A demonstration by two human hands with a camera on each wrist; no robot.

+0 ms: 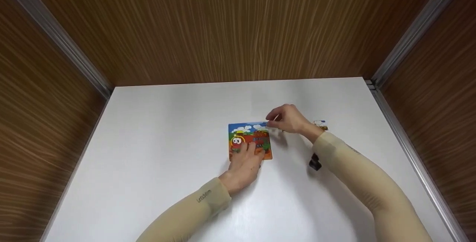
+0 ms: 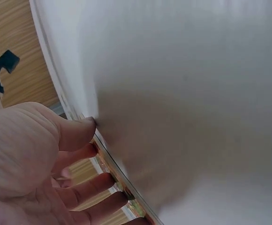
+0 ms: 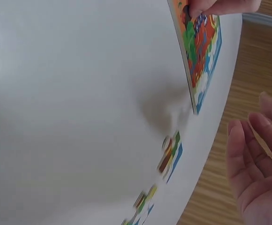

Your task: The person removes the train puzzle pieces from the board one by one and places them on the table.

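A square jigsaw puzzle [image 1: 247,128] with a cartoon red train lies flat on the white table. My left hand [image 1: 243,167] rests on its lower part with fingers spread; in the left wrist view the thumb is at the puzzle's edge. By the top right corner is my right hand [image 1: 288,119], its fingers loosely bent and nothing visible between them. The right wrist view shows that hand apart from loose puzzle pieces [image 3: 172,157]. One piece [image 1: 321,124] lies to the right of the right wrist; others are mostly hidden by the hand.
The white table [image 1: 167,141] is bounded by a wood-grain back panel [image 1: 238,30] and side panels with metal corner rails. A small black device [image 1: 315,163] sits at the right wrist, below the sleeve.
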